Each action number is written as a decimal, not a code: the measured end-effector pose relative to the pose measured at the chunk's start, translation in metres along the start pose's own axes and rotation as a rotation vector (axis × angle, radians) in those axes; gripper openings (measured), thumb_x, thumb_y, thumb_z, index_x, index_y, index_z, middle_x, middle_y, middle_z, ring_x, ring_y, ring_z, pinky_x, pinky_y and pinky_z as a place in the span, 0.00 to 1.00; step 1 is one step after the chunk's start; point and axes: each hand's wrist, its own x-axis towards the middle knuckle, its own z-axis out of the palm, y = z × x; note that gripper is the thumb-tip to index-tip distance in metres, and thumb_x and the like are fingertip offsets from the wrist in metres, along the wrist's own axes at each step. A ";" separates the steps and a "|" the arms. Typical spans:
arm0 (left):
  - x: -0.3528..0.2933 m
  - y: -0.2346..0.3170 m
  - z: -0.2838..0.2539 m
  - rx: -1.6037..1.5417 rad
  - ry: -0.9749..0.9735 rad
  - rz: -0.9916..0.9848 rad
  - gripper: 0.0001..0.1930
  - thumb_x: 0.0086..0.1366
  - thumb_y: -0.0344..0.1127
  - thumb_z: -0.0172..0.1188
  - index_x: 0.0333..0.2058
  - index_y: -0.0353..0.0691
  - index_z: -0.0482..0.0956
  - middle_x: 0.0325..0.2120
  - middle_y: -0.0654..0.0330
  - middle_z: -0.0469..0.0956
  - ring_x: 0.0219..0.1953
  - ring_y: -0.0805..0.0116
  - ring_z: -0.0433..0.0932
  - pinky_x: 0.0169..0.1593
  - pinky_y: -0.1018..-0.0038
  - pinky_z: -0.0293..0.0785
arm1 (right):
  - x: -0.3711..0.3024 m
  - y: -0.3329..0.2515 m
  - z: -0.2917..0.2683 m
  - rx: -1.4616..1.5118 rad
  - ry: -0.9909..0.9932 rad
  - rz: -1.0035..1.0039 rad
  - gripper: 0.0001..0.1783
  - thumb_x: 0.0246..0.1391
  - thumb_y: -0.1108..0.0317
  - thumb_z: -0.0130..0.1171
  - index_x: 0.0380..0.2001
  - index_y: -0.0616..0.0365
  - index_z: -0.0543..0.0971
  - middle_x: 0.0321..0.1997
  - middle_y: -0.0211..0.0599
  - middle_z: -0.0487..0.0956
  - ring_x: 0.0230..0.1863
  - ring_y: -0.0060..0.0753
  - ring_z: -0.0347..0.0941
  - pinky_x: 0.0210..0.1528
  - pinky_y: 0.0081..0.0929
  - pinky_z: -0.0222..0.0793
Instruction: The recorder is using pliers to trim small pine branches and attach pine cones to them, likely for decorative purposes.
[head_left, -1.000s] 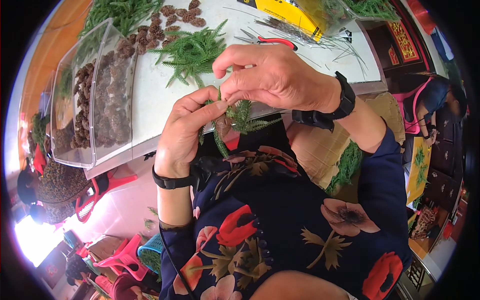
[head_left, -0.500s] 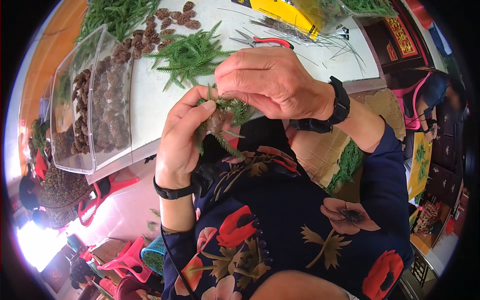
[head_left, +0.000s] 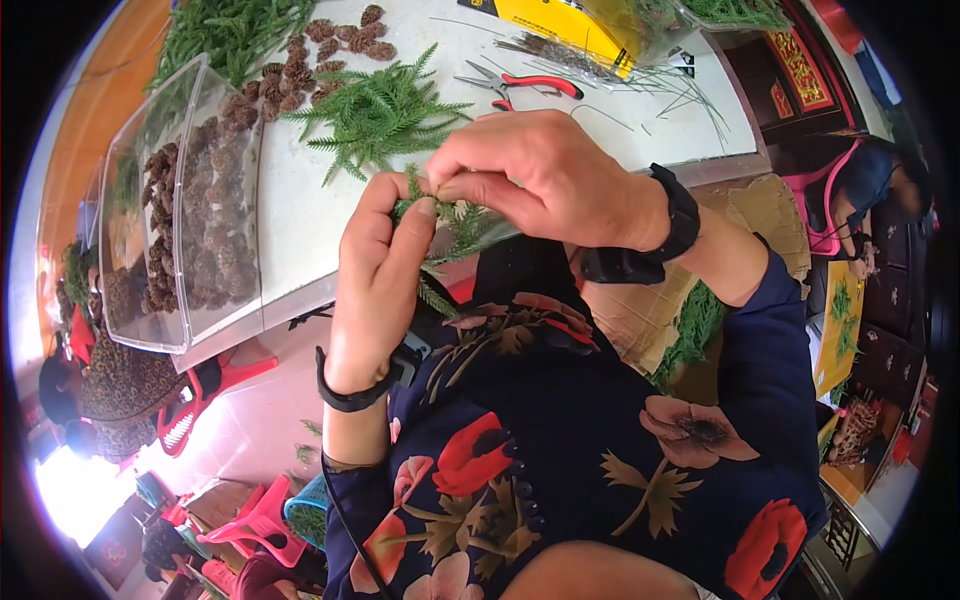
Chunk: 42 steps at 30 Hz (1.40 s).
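Note:
Between my two hands, over the table's near edge, is a small bunch of green artificial pine sprigs [head_left: 462,228]. My left hand [head_left: 385,240] is closed on it, thumb against the fingers. Pinched at the top of the bunch, right beside the left thumb tip, are the fingertips of my right hand [head_left: 555,180]; whatever fine piece they grip there is hidden. A loose pile of pine sprigs [head_left: 385,110] lies just beyond the left hand. Red-handled pliers [head_left: 540,84] rest on the white table [head_left: 300,200] past my right hand.
A clear plastic box [head_left: 190,210] of pine cones stands at the left, with loose pine cones [head_left: 295,75] behind it. Thin wires [head_left: 690,95] and a yellow package [head_left: 575,30] lie at the back right. Cardboard [head_left: 640,310] is below the edge. Another person [head_left: 880,190] sits far right.
My left hand has turned more upright, its fingers wrapping closer round the sprigs. The bunch has rotated and shows less below the hand. The right fingertips stay pinched at its top.

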 end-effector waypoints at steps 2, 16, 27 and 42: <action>-0.001 -0.001 0.003 0.362 0.082 0.141 0.03 0.64 0.26 0.49 0.35 0.34 0.69 0.26 0.60 0.69 0.27 0.70 0.67 0.31 0.76 0.64 | 0.001 -0.003 0.002 0.162 -0.013 0.204 0.07 0.47 0.73 0.61 0.31 0.59 0.76 0.29 0.39 0.76 0.26 0.39 0.72 0.26 0.30 0.65; 0.010 -0.015 0.007 0.676 0.297 0.493 0.06 0.60 0.25 0.57 0.32 0.32 0.69 0.27 0.54 0.68 0.28 0.63 0.68 0.30 0.71 0.65 | 0.005 0.003 -0.018 0.174 -0.069 0.559 0.09 0.53 0.67 0.59 0.33 0.62 0.76 0.24 0.40 0.77 0.24 0.37 0.72 0.27 0.27 0.65; 0.007 -0.007 0.005 -0.205 0.194 0.144 0.04 0.59 0.21 0.55 0.34 0.35 0.73 0.32 0.67 0.73 0.31 0.83 0.67 0.35 0.85 0.63 | -0.042 0.060 -0.040 -0.651 -0.364 0.553 0.32 0.42 0.51 0.65 0.43 0.66 0.72 0.40 0.50 0.74 0.45 0.49 0.71 0.44 0.40 0.68; 0.005 0.002 -0.015 -0.446 0.111 0.052 0.07 0.57 0.23 0.50 0.34 0.31 0.75 0.32 0.60 0.75 0.27 0.79 0.67 0.33 0.83 0.62 | -0.023 0.056 -0.041 -0.576 -0.199 0.645 0.18 0.46 0.70 0.54 0.43 0.61 0.70 0.32 0.41 0.75 0.37 0.47 0.74 0.36 0.39 0.70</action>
